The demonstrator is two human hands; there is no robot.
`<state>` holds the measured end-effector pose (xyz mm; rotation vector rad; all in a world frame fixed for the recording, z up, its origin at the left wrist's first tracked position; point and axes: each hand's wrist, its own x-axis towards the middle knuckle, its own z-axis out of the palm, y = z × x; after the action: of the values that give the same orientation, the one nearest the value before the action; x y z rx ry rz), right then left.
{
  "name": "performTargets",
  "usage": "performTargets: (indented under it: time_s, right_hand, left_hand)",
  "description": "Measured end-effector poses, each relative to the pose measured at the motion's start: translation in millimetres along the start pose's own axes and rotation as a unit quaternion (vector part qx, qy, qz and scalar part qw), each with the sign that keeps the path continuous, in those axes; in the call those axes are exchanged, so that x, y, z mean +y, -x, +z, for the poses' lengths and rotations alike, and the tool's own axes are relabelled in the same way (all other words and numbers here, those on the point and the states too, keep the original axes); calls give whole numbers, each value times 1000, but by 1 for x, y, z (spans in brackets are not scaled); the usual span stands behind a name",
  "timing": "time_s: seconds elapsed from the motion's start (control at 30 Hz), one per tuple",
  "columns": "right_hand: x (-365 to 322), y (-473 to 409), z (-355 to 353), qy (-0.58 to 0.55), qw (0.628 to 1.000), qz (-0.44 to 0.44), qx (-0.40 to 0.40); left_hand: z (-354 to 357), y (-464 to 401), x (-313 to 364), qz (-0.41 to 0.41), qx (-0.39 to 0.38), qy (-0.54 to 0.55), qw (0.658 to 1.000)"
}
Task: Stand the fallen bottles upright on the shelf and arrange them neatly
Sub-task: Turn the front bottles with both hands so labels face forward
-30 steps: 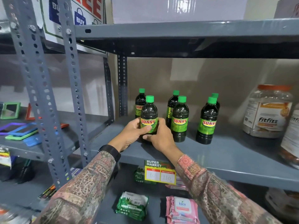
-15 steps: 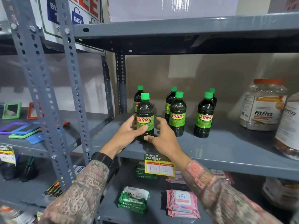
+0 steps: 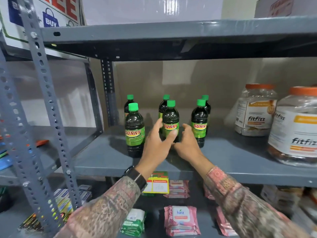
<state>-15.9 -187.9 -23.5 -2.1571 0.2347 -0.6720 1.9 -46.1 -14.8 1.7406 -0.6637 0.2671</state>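
Note:
Several dark "SUNNY" bottles with green caps stand upright in two rows on the grey metal shelf (image 3: 106, 157). The front-left bottle (image 3: 134, 133) stands alone, untouched. My left hand (image 3: 155, 146) wraps the front-middle bottle (image 3: 170, 115) from its left, thumb across the label. Just right of that bottle, my right hand (image 3: 187, 143) has its fingers curled and apart, with a small gap to the bottle. The front-right bottle (image 3: 199, 124) stands beside my right hand. The back-row bottles are partly hidden behind the front ones.
Two large "fitfizz" jars (image 3: 255, 115) (image 3: 298, 131) with orange lids stand at the shelf's right. A perforated steel post (image 3: 49, 109) rises at the left. The upper shelf (image 3: 171, 31) hangs overhead. Wipe packs (image 3: 180, 219) and a price tag (image 3: 158, 184) sit below.
Both hands let go of the front-left bottle, which stays upright, and moved right to the front-middle bottle. The camera moved closer to the shelf.

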Motion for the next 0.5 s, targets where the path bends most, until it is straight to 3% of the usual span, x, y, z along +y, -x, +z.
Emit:
performTargets:
  time_s: [0.17, 0.5]
  right_hand:
    - [3, -16, 2, -41, 998, 29, -28]
    - [4, -14, 1, -17, 999, 2, -33]
  left_hand:
    - [17, -43, -18, -92, -45, 62, 993]
    - [23, -46, -20, -107, -39, 137, 984]
